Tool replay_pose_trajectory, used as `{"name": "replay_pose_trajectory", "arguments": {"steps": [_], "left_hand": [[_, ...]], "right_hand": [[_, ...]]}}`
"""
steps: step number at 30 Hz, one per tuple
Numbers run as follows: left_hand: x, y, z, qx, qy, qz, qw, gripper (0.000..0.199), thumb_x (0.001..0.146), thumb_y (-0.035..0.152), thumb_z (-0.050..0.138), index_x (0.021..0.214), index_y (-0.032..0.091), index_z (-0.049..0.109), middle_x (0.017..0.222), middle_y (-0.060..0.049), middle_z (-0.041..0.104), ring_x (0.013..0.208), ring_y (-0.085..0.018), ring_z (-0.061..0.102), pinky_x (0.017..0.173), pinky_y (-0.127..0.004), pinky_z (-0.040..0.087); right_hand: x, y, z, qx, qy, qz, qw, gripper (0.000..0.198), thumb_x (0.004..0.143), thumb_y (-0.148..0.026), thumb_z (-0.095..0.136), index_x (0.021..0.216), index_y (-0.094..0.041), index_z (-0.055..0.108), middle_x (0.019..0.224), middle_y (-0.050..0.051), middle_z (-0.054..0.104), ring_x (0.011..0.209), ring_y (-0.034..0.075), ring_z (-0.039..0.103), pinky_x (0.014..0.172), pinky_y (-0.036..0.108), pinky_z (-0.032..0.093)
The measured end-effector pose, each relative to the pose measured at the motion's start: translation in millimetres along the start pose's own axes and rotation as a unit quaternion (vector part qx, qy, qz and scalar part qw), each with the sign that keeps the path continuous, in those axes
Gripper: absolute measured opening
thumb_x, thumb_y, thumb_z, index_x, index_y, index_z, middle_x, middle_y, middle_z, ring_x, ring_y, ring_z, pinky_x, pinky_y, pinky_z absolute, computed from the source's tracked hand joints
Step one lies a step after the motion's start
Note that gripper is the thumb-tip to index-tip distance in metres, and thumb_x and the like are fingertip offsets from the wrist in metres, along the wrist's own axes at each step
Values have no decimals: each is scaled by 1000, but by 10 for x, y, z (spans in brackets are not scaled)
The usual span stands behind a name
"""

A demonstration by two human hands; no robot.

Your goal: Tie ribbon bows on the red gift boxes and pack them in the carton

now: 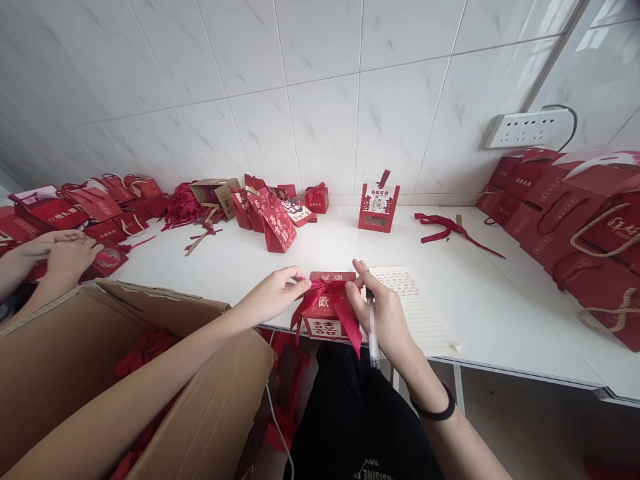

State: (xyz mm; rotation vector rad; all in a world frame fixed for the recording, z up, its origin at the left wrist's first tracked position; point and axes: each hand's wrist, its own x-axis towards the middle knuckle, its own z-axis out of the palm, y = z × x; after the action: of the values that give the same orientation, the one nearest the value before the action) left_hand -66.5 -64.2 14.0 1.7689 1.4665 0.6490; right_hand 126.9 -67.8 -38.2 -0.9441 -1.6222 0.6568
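A small red gift box [325, 310] with a white double-happiness panel stands at the table's front edge, right before me. Across its top lies a shiny red ribbon [346, 319] in a bow, its tails hanging down the front. At the bow's left side, my left hand [289, 287] pinches the ribbon between thumb and fingers. My right hand [384, 310] is closed at the bow's right side, fingertips on the ribbon. A clear pen [372, 337] with a black tip is also tucked in that hand. Handwritten lined paper [425, 320] lies partly beneath the right hand.
An open cardboard box [200, 393] with red material inside stands at my left. Red boxes are stacked at right [565, 220]; more sit at left, near another person's hands [70, 257]. A loose ribbon [450, 228], an upright box [379, 207] and a power strip [527, 129] are farther back.
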Motion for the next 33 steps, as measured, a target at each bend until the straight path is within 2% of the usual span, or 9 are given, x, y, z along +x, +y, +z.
{"name": "replay_pose_trajectory", "arguments": {"steps": [4, 8, 12, 16, 18, 21, 25, 30, 33], "left_hand": [[24, 12, 6, -107, -41, -28, 993, 32, 76, 46, 55, 80, 15, 54, 81, -3, 60, 82, -17, 59, 77, -33, 48], [45, 2, -3, -167, -68, -63, 982, 30, 75, 43, 58, 75, 14, 52, 82, -2, 57, 89, -15, 58, 88, -34, 45], [33, -6, -12, -129, -74, -82, 985, 30, 75, 43, 57, 69, 15, 47, 74, 2, 52, 82, -13, 57, 87, -35, 46], [32, -19, 0, -112, -72, -74, 988, 31, 74, 42, 56, 65, 16, 44, 71, 2, 50, 76, -13, 57, 76, -29, 49], [45, -42, 8, -62, -62, -60, 994, 30, 74, 43, 55, 64, 16, 45, 67, 1, 50, 67, -13, 55, 66, -26, 47], [67, -72, 6, 20, -56, -26, 998, 30, 76, 43, 51, 63, 17, 44, 60, 3, 47, 54, -11, 46, 52, -23, 38], [73, -59, -9, 96, -56, 1, 994, 29, 79, 40, 44, 61, 17, 39, 57, 5, 39, 51, -9, 35, 49, -21, 26], [56, -38, 15, 114, -57, 9, 992, 27, 81, 38, 41, 64, 17, 43, 65, 3, 46, 58, -11, 42, 55, -22, 31], [37, -28, 24, 126, -26, 16, 992, 22, 79, 37, 44, 70, 17, 45, 77, 0, 51, 68, -14, 49, 62, -26, 39]], "right_hand": [[28, 96, 27, 104, 14, 59, 993, 27, 87, -37, 48, 66, -21, 43, 104, 9, 62, 121, 27, 41, 103, 44, 31], [5, 147, 46, 155, 30, 74, 985, 29, 87, -38, 50, 66, -20, 44, 112, 11, 60, 124, 27, 37, 105, 44, 26], [-43, 132, 54, 119, 52, 86, 988, 26, 86, -36, 51, 66, -20, 47, 108, 9, 61, 127, 27, 31, 104, 44, 28], [-69, 108, 24, 84, 34, 104, 990, 26, 85, -35, 51, 64, -20, 49, 78, 5, 65, 124, 28, 37, 101, 44, 32], [-68, 117, 3, 99, 22, 102, 990, 27, 85, -35, 52, 63, -21, 48, 74, 5, 64, 121, 29, 41, 98, 42, 35], [-58, 152, -20, 121, 14, 98, 988, 28, 83, -37, 53, 62, -20, 49, 85, 8, 65, 119, 30, 43, 94, 42, 38], [-52, 199, -31, 142, 16, 96, 985, 30, 82, -38, 54, 60, -20, 47, 87, 9, 66, 118, 30, 44, 95, 42, 38], [-67, 254, -15, 213, 19, 115, 970, 29, 82, -40, 60, 64, -19, 51, 107, 8, 62, 117, 29, 46, 98, 43, 36], [-82, 281, -13, 255, 34, 133, 957, 27, 77, -40, 67, 68, -19, 52, 115, 11, 58, 114, 30, 48, 94, 46, 40]]}}
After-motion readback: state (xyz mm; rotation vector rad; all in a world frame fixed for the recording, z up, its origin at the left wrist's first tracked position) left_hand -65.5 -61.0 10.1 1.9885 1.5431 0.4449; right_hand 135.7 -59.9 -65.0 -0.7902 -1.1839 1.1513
